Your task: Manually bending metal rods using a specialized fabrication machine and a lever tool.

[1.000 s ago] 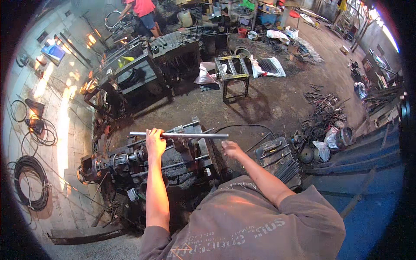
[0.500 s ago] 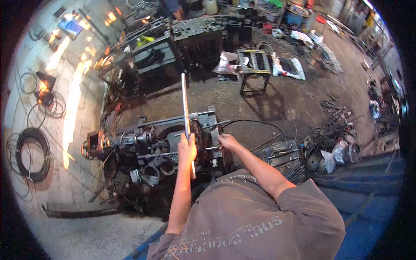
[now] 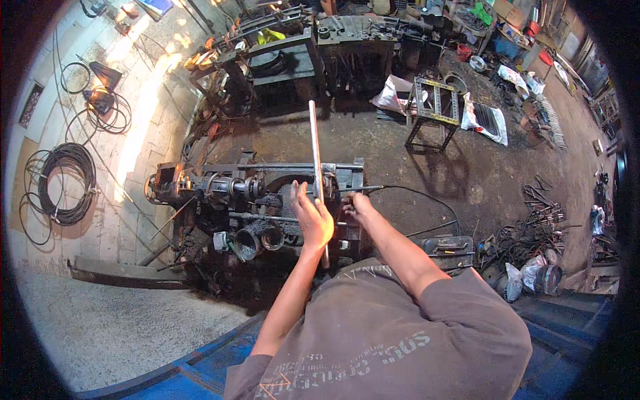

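A long, smooth metal bar (image 3: 316,143) runs over a dark, greasy machine (image 3: 230,187), its far end pointing away from me. My left hand (image 3: 315,223) lies against the bar with its fingers stretched out, not wrapped round it. At the machine's right end my right hand (image 3: 358,207) is closed, its fingers curled; what they hold, if anything, is hidden. Two round metal openings sit at the machine's near side, with dark shavings about them. A thin dark cable or rod (image 3: 417,195) leads off to the right from near my right hand.
A metal frame stool (image 3: 435,107) stands on the floor beyond, between white sacks (image 3: 485,122). At the far side is a workbench (image 3: 287,70). Scrap metal (image 3: 537,207) is heaped at the right. On the left a coil of black hose (image 3: 67,183) lies on pale flooring.
My left hand has loosened from a grip round the bar to stretched fingers. My right hand stays closed at the machine's end. The whole view has shifted.
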Demonstrator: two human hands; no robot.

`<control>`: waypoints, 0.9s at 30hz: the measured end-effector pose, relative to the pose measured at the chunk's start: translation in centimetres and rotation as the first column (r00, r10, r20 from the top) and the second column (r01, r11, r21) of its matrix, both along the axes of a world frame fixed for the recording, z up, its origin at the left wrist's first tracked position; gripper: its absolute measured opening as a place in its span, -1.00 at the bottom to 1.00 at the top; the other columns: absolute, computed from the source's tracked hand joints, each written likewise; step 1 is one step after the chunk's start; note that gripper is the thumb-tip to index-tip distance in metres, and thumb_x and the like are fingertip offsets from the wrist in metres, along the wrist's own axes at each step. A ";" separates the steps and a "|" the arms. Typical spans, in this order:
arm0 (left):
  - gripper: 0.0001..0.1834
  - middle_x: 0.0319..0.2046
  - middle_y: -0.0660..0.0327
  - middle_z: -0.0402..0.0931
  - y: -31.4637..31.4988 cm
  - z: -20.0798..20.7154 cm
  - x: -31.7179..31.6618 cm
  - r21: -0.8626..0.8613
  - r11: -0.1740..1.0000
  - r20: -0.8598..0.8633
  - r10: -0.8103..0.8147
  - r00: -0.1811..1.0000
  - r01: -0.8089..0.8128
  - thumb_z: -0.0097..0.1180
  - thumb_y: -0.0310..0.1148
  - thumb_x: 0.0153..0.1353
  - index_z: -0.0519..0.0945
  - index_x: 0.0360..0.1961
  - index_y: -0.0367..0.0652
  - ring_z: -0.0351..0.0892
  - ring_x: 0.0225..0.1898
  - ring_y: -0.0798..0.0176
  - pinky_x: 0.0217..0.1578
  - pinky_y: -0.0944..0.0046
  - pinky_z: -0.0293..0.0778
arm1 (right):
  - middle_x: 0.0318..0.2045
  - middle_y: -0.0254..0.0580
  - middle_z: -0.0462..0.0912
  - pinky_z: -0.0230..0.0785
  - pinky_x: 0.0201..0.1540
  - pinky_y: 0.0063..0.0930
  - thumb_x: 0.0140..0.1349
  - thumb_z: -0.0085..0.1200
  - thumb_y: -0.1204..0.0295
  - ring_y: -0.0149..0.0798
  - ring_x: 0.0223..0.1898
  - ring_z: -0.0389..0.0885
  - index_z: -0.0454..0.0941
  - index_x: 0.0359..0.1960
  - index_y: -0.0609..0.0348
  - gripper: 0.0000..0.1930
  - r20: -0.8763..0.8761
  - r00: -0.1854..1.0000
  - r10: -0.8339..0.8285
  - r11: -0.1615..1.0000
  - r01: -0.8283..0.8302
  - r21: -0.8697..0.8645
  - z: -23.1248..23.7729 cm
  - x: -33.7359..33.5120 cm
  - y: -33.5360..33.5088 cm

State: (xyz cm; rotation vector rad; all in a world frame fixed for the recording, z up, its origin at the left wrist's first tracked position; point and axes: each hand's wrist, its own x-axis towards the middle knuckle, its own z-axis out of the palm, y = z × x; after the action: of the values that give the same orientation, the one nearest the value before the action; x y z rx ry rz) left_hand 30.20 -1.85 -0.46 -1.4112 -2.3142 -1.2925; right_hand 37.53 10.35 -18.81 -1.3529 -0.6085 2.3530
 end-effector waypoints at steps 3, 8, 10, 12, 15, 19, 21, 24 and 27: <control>-0.41 0.23 -0.29 0.11 0.9 1.1 1.2 -0.054 0.998 -0.050 -0.031 0.998 0.028 -0.08 -0.64 0.11 0.17 0.22 -0.35 0.03 0.33 -0.27 0.31 -0.13 0.01 | -0.51 -0.23 0.54 0.22 -0.63 -0.33 0.33 -0.10 0.26 -0.32 -0.66 0.40 0.45 -0.26 0.12 -0.80 -0.010 0.992 -0.123 0.986 0.121 -0.115 -2.2 -1.2 2.3; -0.40 0.22 -0.28 0.12 1.7 0.6 1.4 -0.089 0.995 -0.084 -0.043 0.996 0.035 -0.07 -0.65 0.09 0.19 0.22 -0.32 0.05 0.32 -0.29 0.30 -0.14 0.02 | -0.58 -0.22 0.53 0.11 -0.70 -0.43 0.31 0.01 0.31 -0.34 -0.69 0.39 0.45 -0.39 0.14 -0.81 0.140 0.936 -0.323 0.914 0.347 -0.210 -0.9 -3.3 2.5; -0.41 0.23 -0.27 0.12 2.1 0.5 1.6 -0.080 0.995 -0.071 -0.059 0.996 0.053 -0.07 -0.65 0.10 0.19 0.22 -0.32 0.06 0.32 -0.29 0.29 -0.14 0.03 | -0.62 -0.22 0.52 0.12 -0.72 -0.45 0.30 0.03 0.34 -0.33 -0.72 0.41 0.45 -0.46 0.16 -0.79 0.176 0.904 -0.389 0.887 0.419 -0.193 -0.2 -2.7 2.7; -0.43 0.22 -0.27 0.13 2.4 0.1 1.6 -0.077 0.997 -0.026 -0.033 0.999 0.031 -0.08 -0.65 0.12 0.20 0.21 -0.33 0.06 0.31 -0.29 0.29 -0.13 0.02 | -0.63 -0.24 0.51 0.09 -0.72 -0.44 0.28 0.01 0.28 -0.38 -0.72 0.37 0.47 -0.47 0.16 -0.76 0.278 0.847 -0.452 0.886 0.462 0.033 0.4 -1.1 2.7; -0.46 0.23 -0.27 0.13 3.0 -0.3 2.1 -0.049 0.998 0.000 -0.033 0.999 0.033 -0.11 -0.65 0.15 0.20 0.21 -0.33 0.08 0.31 -0.29 0.30 -0.12 0.01 | -0.63 -0.23 0.50 0.11 -0.74 -0.45 0.32 -0.04 0.20 -0.36 -0.71 0.40 0.44 -0.48 0.16 -0.69 0.274 0.767 -0.580 0.805 0.592 0.045 -0.9 3.9 3.5; -0.45 0.27 -0.24 0.08 4.2 -0.4 3.2 -0.058 0.996 -0.024 -0.068 0.997 0.067 -0.09 -0.67 0.09 0.26 0.18 -0.30 -0.01 0.35 -0.27 0.32 -0.13 -0.04 | -0.61 -0.24 0.48 0.13 -0.73 -0.45 0.36 -0.10 0.20 -0.33 -0.71 0.38 0.41 -0.35 0.12 -0.74 0.200 0.683 -0.702 0.692 0.721 -0.032 -0.5 12.5 4.0; -0.40 0.30 -0.16 0.09 5.2 -0.3 3.9 -0.096 0.991 -0.063 -0.104 0.993 0.098 0.03 -0.62 -0.02 0.31 0.14 -0.25 -0.09 0.39 -0.26 0.35 -0.15 -0.10 | -0.58 -0.24 0.53 0.16 -0.72 -0.45 0.35 -0.08 0.19 -0.33 -0.70 0.40 0.41 -0.33 0.12 -0.75 0.144 0.609 -0.780 0.612 0.791 -0.028 0.8 16.1 3.6; -0.39 0.31 -0.05 0.13 6.2 -0.6 5.2 -0.224 0.971 -0.199 -0.124 0.972 0.078 0.13 -0.48 -0.03 0.34 0.13 -0.21 -0.14 0.42 -0.24 0.32 -0.28 -0.14 | -0.58 -0.17 0.57 0.18 -0.71 -0.43 0.32 -0.05 0.24 -0.30 -0.70 0.44 0.46 -0.42 0.21 -0.72 0.053 0.501 -0.864 0.504 0.859 0.092 4.2 19.4 1.8; -0.46 0.35 0.04 0.11 7.1 -0.8 5.0 -0.361 0.917 -0.154 -0.239 0.959 0.171 0.07 -0.27 0.12 0.37 0.12 -0.26 -0.25 0.45 -0.18 0.12 -0.70 -0.33 | -0.56 -0.22 0.59 0.22 -0.66 -0.47 0.32 0.03 0.20 -0.32 -0.66 0.48 0.49 -0.39 0.13 -0.74 -0.073 0.441 -0.894 0.422 0.887 0.187 8.7 21.7 -1.0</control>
State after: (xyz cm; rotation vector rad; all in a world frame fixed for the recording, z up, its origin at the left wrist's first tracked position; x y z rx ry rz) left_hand 35.16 5.25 -1.31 -1.8407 -2.3879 -0.7631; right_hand 59.25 9.32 -10.07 -1.1771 -0.0330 1.3191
